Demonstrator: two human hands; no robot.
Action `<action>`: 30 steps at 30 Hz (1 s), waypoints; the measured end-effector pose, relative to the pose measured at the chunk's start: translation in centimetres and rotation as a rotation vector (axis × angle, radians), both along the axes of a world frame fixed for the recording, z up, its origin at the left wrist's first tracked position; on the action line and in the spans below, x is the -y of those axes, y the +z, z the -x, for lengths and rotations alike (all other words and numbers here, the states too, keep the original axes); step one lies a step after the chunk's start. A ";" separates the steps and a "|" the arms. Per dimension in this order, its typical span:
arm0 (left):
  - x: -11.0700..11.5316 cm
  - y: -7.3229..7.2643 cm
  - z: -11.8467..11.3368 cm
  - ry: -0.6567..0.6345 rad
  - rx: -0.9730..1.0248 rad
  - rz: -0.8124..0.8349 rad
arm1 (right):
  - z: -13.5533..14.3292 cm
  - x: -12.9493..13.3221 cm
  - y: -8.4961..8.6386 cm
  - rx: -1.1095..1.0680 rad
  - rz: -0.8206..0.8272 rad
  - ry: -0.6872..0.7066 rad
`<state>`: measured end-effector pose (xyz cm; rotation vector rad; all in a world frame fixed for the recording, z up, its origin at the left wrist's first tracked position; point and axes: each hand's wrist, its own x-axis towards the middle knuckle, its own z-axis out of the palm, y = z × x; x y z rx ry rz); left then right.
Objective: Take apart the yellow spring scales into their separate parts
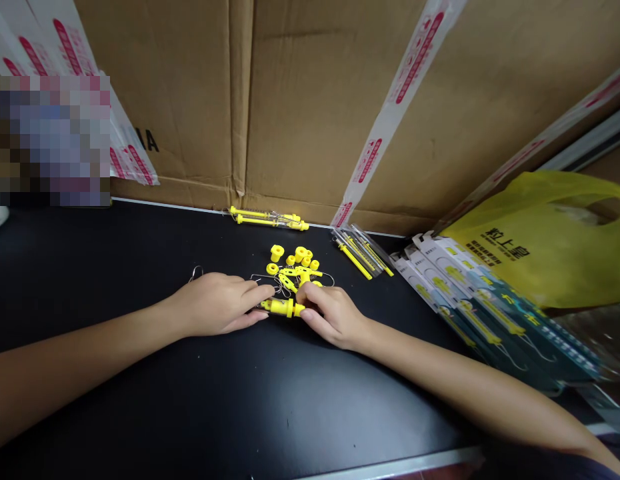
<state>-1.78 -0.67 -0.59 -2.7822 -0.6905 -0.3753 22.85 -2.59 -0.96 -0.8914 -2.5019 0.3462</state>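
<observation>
My left hand (225, 303) is closed around the clear tube of a spring scale, whose yellow end (279, 306) sticks out to the right. A wire hook (195, 272) shows beyond the back of that hand. At the scale's right tip, my right hand (333, 312) pinches the small yellow end piece between thumb and fingers. Most of the tube is hidden by the left hand. Just behind the hands lie loose yellow caps (277, 253), flat yellow pieces (288, 283), bent wire hooks (263, 276) and small springs.
Against the cardboard wall (300, 100) rest a few spring scales (267, 219). To their right lie clear tubes with yellow rods (363, 252). Printed spring scale boxes (490, 300) and a yellow plastic bag (550, 240) stand at the right of the black table (230, 413).
</observation>
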 end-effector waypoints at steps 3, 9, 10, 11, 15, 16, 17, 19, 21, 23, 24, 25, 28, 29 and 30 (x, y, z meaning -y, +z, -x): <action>0.0 0.0 0.0 -0.001 -0.007 -0.005 | 0.1 -0.1 0.2 0.048 -0.030 0.026; 0.0 -0.1 0.1 -0.002 0.005 -0.007 | 0.2 0.0 -0.1 0.024 -0.034 0.011; 0.0 -0.1 0.1 -0.001 0.007 -0.007 | 0.2 0.1 -0.1 0.007 -0.023 0.000; 0.0 -0.1 0.0 -0.001 0.007 -0.006 | 0.2 0.1 -0.1 -0.007 -0.009 -0.011; 0.0 0.0 0.0 -0.004 -0.002 -0.005 | 0.1 0.2 0.0 -0.019 0.035 -0.026; 0.0 0.0 0.0 -0.003 -0.002 -0.006 | 0.1 0.1 0.0 -0.015 0.031 -0.023; 0.0 0.0 0.0 -0.003 -0.001 -0.007 | 0.1 0.1 0.1 -0.006 0.021 -0.016; 0.0 0.0 0.0 -0.006 0.005 -0.003 | 0.2 0.0 0.2 0.029 -0.012 0.004; 0.0 -0.1 0.0 -0.010 0.014 0.005 | 0.2 -0.1 0.1 0.064 -0.039 0.026; 0.0 -0.1 0.1 -0.008 0.018 0.010 | 0.2 -0.1 0.1 0.067 -0.046 0.031; -0.1 -0.2 0.1 -0.004 0.015 0.013 | 0.2 -0.1 0.0 0.056 -0.043 0.025; -0.1 -0.2 0.1 -0.001 0.011 0.014 | 0.2 0.0 0.0 0.042 -0.037 0.015; -0.1 -0.2 0.0 -0.002 0.001 0.020 | 0.2 0.1 -0.1 0.008 -0.003 -0.016; -0.1 -0.1 0.0 -0.006 0.002 0.020 | 0.2 0.1 -0.1 0.005 0.006 -0.018; -0.1 -0.1 0.0 -0.008 0.007 0.018 | 0.2 0.1 0.0 0.005 0.009 -0.017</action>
